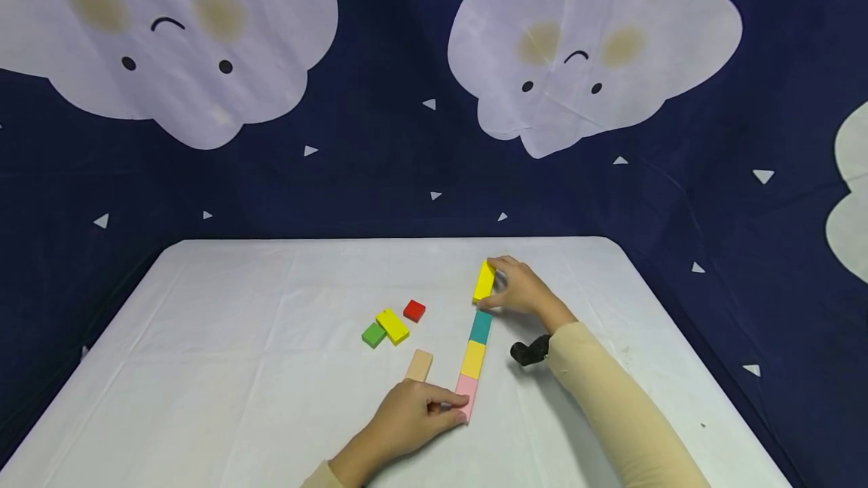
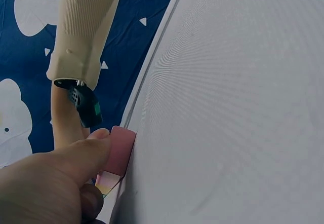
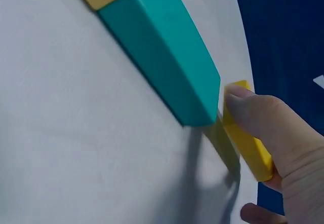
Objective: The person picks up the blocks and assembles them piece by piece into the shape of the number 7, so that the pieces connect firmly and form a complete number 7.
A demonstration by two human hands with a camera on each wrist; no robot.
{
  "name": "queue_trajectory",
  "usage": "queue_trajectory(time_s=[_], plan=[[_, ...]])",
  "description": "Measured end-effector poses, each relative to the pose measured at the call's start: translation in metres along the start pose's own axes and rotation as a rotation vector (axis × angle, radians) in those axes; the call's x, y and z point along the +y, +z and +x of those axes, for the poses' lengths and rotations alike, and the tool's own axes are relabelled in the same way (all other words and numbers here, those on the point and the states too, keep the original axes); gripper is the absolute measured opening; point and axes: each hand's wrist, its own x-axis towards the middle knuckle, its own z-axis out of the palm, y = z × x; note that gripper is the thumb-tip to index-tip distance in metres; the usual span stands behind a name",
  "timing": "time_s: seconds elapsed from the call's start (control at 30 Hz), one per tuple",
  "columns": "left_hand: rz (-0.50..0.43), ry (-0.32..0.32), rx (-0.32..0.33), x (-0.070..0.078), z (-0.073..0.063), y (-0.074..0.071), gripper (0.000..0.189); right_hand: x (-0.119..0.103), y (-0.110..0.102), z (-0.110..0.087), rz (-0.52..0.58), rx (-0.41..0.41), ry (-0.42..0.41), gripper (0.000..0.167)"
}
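My right hand (image 1: 521, 288) pinches a yellow block (image 1: 484, 282) at the far end of a line of blocks. In the right wrist view the thumb lies on this yellow block (image 3: 248, 138), which casts a shadow beside the teal block (image 3: 162, 51). A small gap separates the two. Nearer in the line, the teal block (image 1: 481, 327), a second yellow block (image 1: 473, 360) and a pink block (image 1: 466, 390) sit end to end. My left hand (image 1: 410, 416) holds the pink block's near end with thumb and index finger; its thumb overlaps the pink block (image 2: 121, 150) in the left wrist view.
A tan block (image 1: 420, 365) lies just beyond the left hand, partly covered by it. Farther left are a green block (image 1: 374, 335), a yellow block with dots (image 1: 392, 326) and a red block (image 1: 414, 311). The white table (image 1: 224, 367) ends at a dark cloud-print cloth (image 1: 380, 187).
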Motion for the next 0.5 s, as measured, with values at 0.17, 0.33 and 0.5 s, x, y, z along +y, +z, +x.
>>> queue_trajectory(time_s=[0.17,0.33,0.5], plan=[[0.003,0.013,0.011,0.0,0.0,0.0,0.02,0.006,0.001,-0.003,0.011,-0.045,0.006,0.1],[0.004,0.015,0.007,-0.001,0.0,0.001,0.019,0.009,0.002,-0.006,0.031,-0.065,-0.005,0.098],[0.003,0.018,0.003,0.0,0.0,0.0,0.017,0.014,0.003,-0.008,0.055,-0.084,0.003,0.098]])
